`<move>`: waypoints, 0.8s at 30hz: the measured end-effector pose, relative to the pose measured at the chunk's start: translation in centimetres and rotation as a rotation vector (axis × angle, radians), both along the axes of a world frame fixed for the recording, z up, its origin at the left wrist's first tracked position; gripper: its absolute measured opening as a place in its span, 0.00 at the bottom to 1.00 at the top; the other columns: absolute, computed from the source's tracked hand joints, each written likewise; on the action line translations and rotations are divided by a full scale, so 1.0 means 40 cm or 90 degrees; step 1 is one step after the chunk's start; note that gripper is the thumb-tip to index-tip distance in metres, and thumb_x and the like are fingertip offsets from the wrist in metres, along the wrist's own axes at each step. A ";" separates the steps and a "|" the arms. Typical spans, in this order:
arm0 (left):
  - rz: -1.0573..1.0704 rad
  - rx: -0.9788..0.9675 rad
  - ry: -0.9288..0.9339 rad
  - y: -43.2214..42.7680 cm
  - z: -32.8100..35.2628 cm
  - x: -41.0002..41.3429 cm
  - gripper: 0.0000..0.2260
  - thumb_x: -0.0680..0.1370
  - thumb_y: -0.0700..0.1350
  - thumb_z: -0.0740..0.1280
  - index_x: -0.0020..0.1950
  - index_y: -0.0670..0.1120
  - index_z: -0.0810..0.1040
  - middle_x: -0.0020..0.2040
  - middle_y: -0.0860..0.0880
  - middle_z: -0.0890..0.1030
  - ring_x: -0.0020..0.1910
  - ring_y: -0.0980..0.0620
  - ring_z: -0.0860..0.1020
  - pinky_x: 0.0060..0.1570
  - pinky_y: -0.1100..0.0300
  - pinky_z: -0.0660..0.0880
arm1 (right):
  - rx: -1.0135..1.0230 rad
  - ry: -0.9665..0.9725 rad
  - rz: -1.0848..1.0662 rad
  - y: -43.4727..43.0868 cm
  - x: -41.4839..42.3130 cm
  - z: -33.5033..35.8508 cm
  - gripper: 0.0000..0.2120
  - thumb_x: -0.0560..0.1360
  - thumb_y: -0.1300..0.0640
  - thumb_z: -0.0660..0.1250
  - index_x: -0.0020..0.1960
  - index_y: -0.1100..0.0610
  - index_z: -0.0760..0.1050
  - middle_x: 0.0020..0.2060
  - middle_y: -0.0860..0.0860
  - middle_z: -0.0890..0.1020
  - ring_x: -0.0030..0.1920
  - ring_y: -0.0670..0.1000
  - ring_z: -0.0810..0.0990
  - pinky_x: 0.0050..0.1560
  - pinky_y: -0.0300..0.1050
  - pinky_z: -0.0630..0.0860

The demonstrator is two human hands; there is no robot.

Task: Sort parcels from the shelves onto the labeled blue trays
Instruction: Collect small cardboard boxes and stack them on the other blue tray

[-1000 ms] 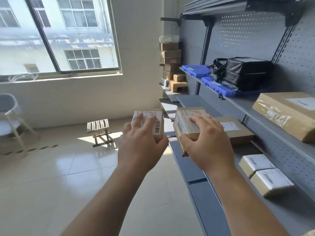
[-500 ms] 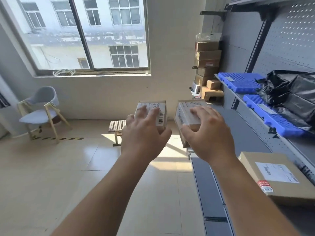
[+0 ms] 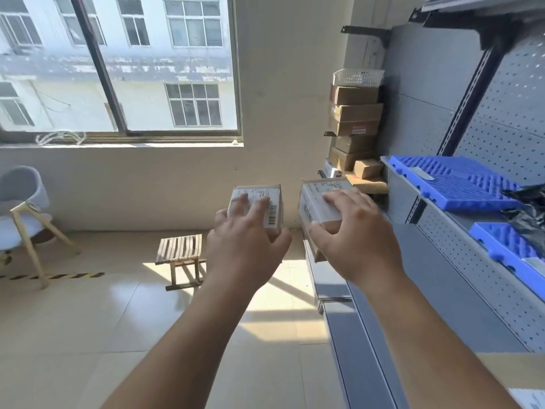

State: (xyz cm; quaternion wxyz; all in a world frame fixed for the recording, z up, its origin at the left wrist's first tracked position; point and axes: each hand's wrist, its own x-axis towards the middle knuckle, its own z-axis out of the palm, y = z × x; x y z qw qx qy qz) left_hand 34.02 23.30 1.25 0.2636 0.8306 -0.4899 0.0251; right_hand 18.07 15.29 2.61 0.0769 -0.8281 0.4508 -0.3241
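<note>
My left hand grips a small cardboard parcel with a white barcode label, held up over the floor. Beside it, my right hand grips a second small labelled parcel, close to the end of the grey shelving. Two blue trays sit on the upper shelf at the right: a far blue tray with a white label, and a near blue tray partly under a black bag.
A stack of cardboard boxes topped by a white basket stands at the shelf's far end. The lower grey shelf runs along the right, with a brown parcel at its near corner. A wooden stool and a chair stand on the floor.
The view has swung left and along the shelving toward the window end; both hands still hold their parcels side by side. The big shelf parcels have slid out of view at the right.
</note>
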 end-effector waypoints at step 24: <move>-0.195 -0.070 -0.054 -0.964 0.102 0.098 0.29 0.77 0.65 0.61 0.77 0.61 0.62 0.80 0.53 0.60 0.74 0.43 0.62 0.69 0.47 0.67 | -0.059 -0.095 -0.182 -0.858 0.077 0.056 0.25 0.74 0.46 0.68 0.69 0.53 0.75 0.69 0.47 0.76 0.74 0.51 0.67 0.71 0.50 0.67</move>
